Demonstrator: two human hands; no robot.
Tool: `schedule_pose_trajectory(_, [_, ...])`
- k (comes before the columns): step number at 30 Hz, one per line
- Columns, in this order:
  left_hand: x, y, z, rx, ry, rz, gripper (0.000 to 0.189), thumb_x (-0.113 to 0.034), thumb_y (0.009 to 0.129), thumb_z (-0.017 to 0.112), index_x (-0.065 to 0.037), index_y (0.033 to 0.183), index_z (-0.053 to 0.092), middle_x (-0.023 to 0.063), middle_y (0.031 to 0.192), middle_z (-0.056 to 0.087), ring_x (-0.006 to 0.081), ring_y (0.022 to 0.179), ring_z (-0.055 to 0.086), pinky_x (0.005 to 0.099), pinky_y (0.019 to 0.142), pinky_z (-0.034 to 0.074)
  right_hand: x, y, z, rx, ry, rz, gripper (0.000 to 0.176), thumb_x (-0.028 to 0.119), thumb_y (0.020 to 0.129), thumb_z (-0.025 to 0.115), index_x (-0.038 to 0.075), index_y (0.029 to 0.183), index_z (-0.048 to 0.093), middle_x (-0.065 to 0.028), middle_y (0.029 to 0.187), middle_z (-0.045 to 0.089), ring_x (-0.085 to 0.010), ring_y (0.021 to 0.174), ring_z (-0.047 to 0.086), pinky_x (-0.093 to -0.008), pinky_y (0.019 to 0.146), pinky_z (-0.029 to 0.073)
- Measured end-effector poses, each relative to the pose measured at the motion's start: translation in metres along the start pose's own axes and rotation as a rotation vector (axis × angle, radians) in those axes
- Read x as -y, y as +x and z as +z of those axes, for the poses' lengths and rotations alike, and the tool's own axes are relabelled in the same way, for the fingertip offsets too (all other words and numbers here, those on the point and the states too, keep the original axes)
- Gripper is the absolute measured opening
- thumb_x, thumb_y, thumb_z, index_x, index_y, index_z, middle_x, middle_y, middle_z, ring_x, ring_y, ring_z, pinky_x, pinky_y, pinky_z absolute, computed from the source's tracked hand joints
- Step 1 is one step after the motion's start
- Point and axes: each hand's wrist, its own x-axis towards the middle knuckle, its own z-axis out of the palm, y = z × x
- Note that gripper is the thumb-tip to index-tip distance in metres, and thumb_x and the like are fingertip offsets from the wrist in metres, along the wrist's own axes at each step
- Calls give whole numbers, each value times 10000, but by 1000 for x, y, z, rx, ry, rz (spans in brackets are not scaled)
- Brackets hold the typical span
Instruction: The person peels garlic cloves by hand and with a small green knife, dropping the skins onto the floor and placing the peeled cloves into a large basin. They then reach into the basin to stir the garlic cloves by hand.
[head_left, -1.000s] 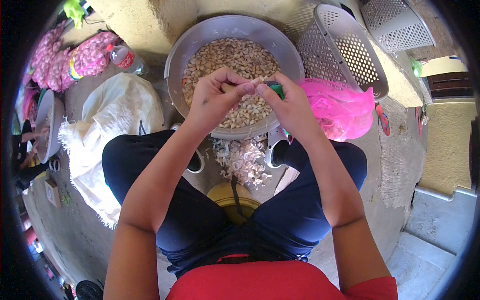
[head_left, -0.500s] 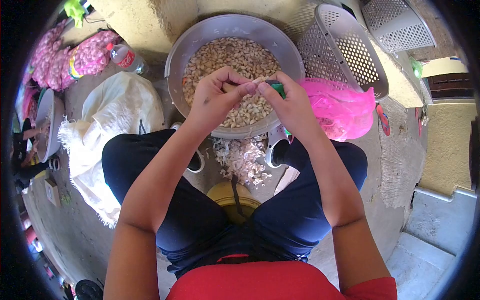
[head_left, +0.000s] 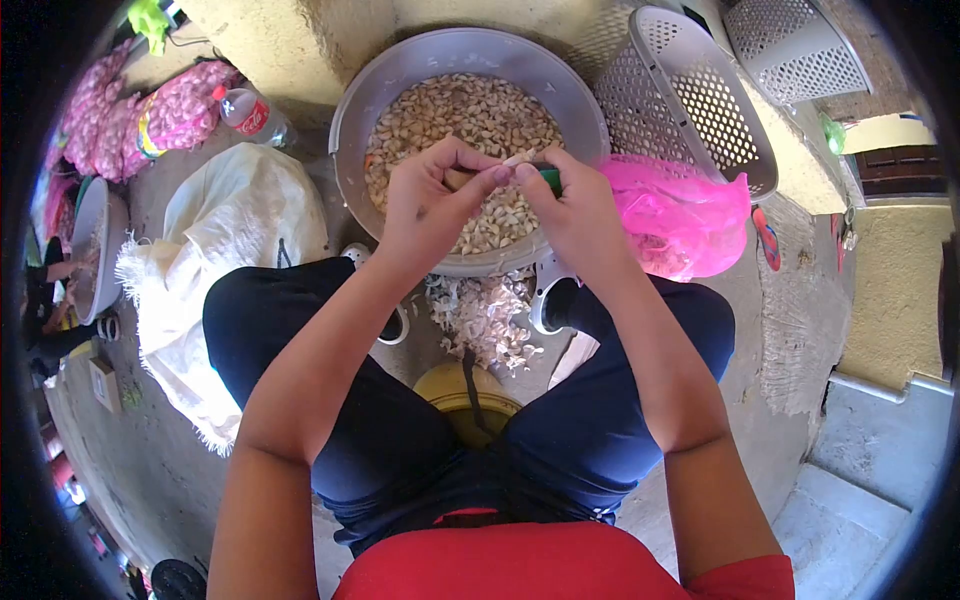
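Above a wide grey basin (head_left: 349, 110) of garlic cloves (head_left: 460, 105), both hands meet at the fingertips. My left hand (head_left: 428, 200) pinches a pale garlic clove (head_left: 516, 160) between thumb and fingers. Wrapped in my right hand (head_left: 580, 210) is a small knife (head_left: 551, 180) with a green handle; its blade is mostly hidden by the fingers. The right thumb touches the clove's near end. Loose garlic skins (head_left: 490, 315) lie heaped on the floor between my feet, just below the basin.
Right of the basin are a pink mesh bag (head_left: 685, 220) and a grey perforated basket (head_left: 715, 110). A white woven sack (head_left: 230, 220), a plastic bottle (head_left: 250, 115) and pink garlic sacks (head_left: 180, 110) are on the left. Another person's hands work at a basin (head_left: 103, 240) far left.
The right hand has turned slightly inward, and the green handle now sits higher and closer to the fingers. The left hand stays nearly in place with the clove.
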Motion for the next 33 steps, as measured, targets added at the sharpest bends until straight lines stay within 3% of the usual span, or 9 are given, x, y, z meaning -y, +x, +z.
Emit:
schedule_pose_trajectory(5, [4,-5,7,-120,75,61,109,-101,767,638,-5,780,587,-12,598,542,18,482,431,156,436,338,-3,-4,15,-137,-252,-193,303,296,778,531,-5,758,511,-179,709,560,-353,680,555,-424,595,428])
schedule_pose_trajectory(11, [-5,0,5,-74,-62,-72,112,-110,788,615,-14,804,560,1,577,535,27,447,416,160,398,303,-5,-4,22,-103,-116,-207,305,299,775,536,-4,780,504,-199,721,552,-364,700,553,-419,605,434])
schedule_pose_trajectory(14, [-7,2,0,-61,-124,-152,129,-142,802,601,-24,819,550,1,581,531,31,435,406,166,372,282,1,-3,11,-35,-41,-71,293,286,779,554,-1,821,514,-187,739,566,-311,670,571,-377,605,444])
schedule_pose_trajectory(17, [-5,7,-4,-19,-215,-178,139,-165,806,597,-38,828,544,-4,593,530,29,432,401,165,360,272,-7,3,6,-123,227,47,278,274,780,578,22,893,548,-136,754,586,-213,654,563,-333,607,443])
schedule_pose_trajectory(20, [-5,7,-6,69,-177,-211,133,-162,803,598,-45,830,542,-4,622,539,27,437,399,163,362,273,-15,10,1,-37,363,6,260,256,777,601,57,943,579,-54,728,592,-112,587,513,-280,534,427])
schedule_pose_trajectory(23, [-1,7,-3,96,-167,-218,126,-157,803,596,-48,818,533,3,652,548,24,430,388,161,353,263,2,4,-5,140,396,199,245,244,773,616,78,952,597,-7,683,588,-61,517,478,-230,456,390])
schedule_pose_trajectory(26, [2,7,-4,109,-188,-192,124,-151,806,592,-49,802,521,16,694,562,38,486,444,159,400,314,-5,4,0,97,358,134,239,217,770,627,63,950,598,11,640,574,-40,465,451,-196,406,354])
schedule_pose_trajectory(29, [9,6,0,32,159,139,135,-123,783,618,-40,830,523,21,719,569,57,601,513,173,503,393,-7,6,0,112,522,227,243,199,764,631,44,950,597,8,602,547,-54,464,461,-200,403,361])
schedule_pose_trajectory(33, [-8,-2,3,118,320,181,143,-66,755,637,-20,860,552,24,737,581,74,719,543,214,614,436,-15,6,2,148,658,274,251,178,762,627,23,957,594,8,580,519,-59,448,454,-200,399,361])
